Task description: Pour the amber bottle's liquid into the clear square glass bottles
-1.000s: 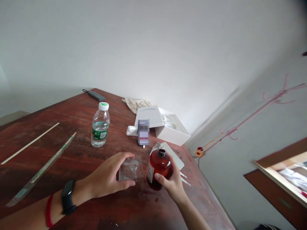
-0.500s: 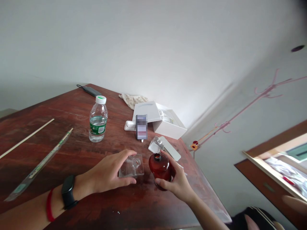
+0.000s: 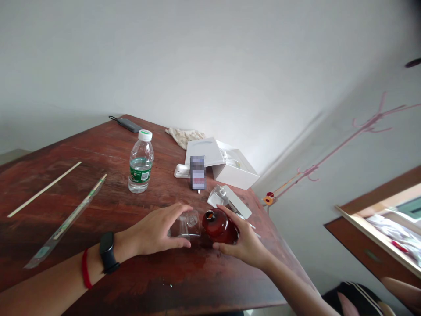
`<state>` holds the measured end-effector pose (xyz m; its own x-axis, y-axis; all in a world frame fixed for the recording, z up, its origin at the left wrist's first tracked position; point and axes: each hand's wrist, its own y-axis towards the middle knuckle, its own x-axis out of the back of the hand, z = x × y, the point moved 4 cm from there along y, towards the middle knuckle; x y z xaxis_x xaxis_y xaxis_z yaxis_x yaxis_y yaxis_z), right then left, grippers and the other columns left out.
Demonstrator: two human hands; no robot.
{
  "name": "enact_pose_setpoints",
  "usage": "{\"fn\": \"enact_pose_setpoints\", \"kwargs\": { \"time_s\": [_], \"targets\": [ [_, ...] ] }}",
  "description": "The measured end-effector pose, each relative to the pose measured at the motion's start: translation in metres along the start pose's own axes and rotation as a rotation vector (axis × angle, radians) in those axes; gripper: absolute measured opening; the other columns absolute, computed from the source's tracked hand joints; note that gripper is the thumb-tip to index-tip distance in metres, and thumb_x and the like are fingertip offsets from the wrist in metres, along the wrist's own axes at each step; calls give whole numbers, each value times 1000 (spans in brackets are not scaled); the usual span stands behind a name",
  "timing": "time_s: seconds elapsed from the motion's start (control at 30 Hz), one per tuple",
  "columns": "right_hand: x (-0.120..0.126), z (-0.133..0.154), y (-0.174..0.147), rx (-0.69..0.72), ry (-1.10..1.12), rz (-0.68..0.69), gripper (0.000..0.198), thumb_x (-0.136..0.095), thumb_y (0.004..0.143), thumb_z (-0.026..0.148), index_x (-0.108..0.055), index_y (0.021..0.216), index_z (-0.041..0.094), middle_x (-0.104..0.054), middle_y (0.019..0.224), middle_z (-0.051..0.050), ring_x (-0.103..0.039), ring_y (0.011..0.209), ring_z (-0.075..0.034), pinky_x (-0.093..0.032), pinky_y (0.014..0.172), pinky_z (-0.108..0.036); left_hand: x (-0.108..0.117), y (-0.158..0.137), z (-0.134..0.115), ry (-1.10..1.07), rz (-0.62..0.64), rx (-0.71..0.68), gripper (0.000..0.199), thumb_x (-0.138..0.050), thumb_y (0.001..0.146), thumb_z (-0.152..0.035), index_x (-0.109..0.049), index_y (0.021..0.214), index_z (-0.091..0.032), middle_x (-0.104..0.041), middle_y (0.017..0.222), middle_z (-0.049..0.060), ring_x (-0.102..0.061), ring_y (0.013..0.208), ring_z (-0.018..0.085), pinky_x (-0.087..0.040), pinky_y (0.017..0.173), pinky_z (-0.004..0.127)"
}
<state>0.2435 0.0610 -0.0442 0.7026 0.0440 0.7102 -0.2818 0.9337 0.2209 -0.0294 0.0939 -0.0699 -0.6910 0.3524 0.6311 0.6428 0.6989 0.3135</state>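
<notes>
My left hand (image 3: 161, 230) is curled around a clear square bottle (image 3: 191, 224) with a small round mouth on top, standing on the wooden table (image 3: 108, 210). Fingers rest along its far side and the thumb lies along the near side. In my right hand (image 3: 245, 241) is a dark amber glass bottle (image 3: 221, 229), uncapped. It leans left, its open mouth close to the clear bottle's right edge. I cannot make out any liquid passing between them.
A labelled water bottle (image 3: 140, 164) stands behind my left hand. A phone (image 3: 198, 173), a white box (image 3: 235, 175) and another clear container (image 3: 217, 195) sit farther back. Left lie a thin stick (image 3: 46, 188) and wrapped chopsticks (image 3: 77, 210). Small wet spots mark the table front.
The amber bottle has tipped further left, its mouth lower and nearer the clear bottle. My left hand keeps its place around the clear bottle. The whole view has shifted slightly.
</notes>
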Motion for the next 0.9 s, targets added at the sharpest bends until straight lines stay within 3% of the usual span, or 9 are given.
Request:
{"fn": "enact_pose_setpoints", "kwargs": {
  "time_s": [0.17, 0.4, 0.9],
  "targets": [
    [0, 2, 4, 8, -74, 14, 92, -96, 67, 38, -59, 150, 26, -69, 145, -14, -66, 132, -41, -52, 113, -58, -1, -1, 5, -62, -12, 69, 86, -87, 85, -47, -39, 153, -26, -59, 153, 15, -61, 136, 36, -47, 116, 51],
    [-6, 9, 12, 56, -69, 27, 95, -98, 65, 38, -59, 150, 26, -69, 145, -13, -66, 132, -40, -54, 112, -54, 2, 4, 15, -146, -63, 138, 79, -91, 79, -47, -51, 142, -21, -62, 148, 18, -61, 135, 38, -48, 115, 53],
    [-6, 16, 13, 6, -195, 52, 94, -95, 69, 42, -56, 152, 26, -67, 147, -14, -66, 132, -39, -51, 114, -57, 6, 8, 21, -159, -47, 85, 80, -87, 83, -47, -51, 149, -20, -65, 145, 17, -64, 132, 35, -48, 115, 52]
  ]
}}
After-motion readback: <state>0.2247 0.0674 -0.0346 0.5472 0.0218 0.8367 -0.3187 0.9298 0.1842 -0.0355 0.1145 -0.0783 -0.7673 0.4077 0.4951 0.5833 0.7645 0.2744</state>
